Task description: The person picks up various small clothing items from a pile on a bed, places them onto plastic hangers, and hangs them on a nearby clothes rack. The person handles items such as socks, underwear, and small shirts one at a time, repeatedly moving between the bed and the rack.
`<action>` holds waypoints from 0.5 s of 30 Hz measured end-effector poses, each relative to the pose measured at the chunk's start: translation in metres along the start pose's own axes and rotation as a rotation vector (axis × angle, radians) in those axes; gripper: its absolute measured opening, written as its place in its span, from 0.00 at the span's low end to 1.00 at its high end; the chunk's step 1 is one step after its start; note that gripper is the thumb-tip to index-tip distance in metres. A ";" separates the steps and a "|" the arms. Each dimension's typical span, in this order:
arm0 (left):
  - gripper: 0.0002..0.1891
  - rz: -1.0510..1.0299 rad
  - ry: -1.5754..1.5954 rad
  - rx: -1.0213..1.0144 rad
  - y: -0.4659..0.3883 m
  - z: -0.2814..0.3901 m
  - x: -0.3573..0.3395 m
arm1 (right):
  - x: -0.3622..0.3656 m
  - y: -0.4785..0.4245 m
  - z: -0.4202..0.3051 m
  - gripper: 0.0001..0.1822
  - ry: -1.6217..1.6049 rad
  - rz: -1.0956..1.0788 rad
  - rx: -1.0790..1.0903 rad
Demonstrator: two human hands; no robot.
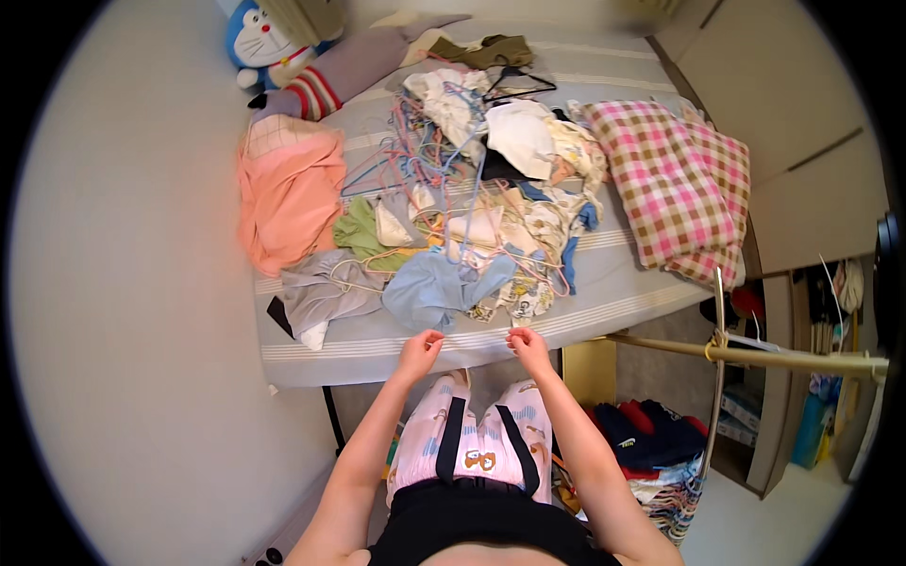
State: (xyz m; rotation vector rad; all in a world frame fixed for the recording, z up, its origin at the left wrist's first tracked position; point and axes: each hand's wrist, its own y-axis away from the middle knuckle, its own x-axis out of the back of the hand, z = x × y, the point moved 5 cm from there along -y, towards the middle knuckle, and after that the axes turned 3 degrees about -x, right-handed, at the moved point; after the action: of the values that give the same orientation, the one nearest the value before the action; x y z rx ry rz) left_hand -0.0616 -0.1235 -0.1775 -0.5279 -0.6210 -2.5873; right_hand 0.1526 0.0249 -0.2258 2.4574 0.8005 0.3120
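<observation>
My left hand (420, 354) is at the near edge of the bed, its fingers curled beside the lower end of a light blue garment (425, 286). Whether the fingertips grip that cloth cannot be made out. To the right, my right hand (529, 348) has its thumb and fingers drawn together, just below a white garment with a yellow and black print (527, 297). Its fingertips are too small to show a hold. Between the two hands lies the striped grey bedsheet (473, 344). A light blue hanger (463, 260) rests against the blue garment.
Tangled plastic hangers (417, 152) and heaped clothes cover the bed's middle. A peach cloth (294, 191) lies left, a checked pink-and-brown quilt (669, 184) right. A grey plush toy (354, 67) lies at the back. A metal rack pole (778, 357) crosses at right, above piled clothes (648, 435).
</observation>
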 end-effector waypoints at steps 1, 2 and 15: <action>0.10 0.044 0.022 0.004 -0.008 -0.013 0.006 | -0.013 -0.009 -0.006 0.09 0.022 -0.046 -0.017; 0.10 0.065 0.027 0.023 -0.015 -0.027 0.009 | -0.024 -0.020 0.002 0.09 0.033 -0.089 -0.022; 0.26 0.471 -0.397 0.114 -0.145 -0.116 -0.001 | -0.014 -0.103 0.015 0.08 0.196 -0.154 -0.207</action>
State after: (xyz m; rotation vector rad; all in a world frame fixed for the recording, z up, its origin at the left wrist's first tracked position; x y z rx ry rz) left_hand -0.1602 -0.0633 -0.3226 -1.0263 -0.6685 -2.0062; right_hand 0.0975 0.0807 -0.2965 2.1816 0.9809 0.5560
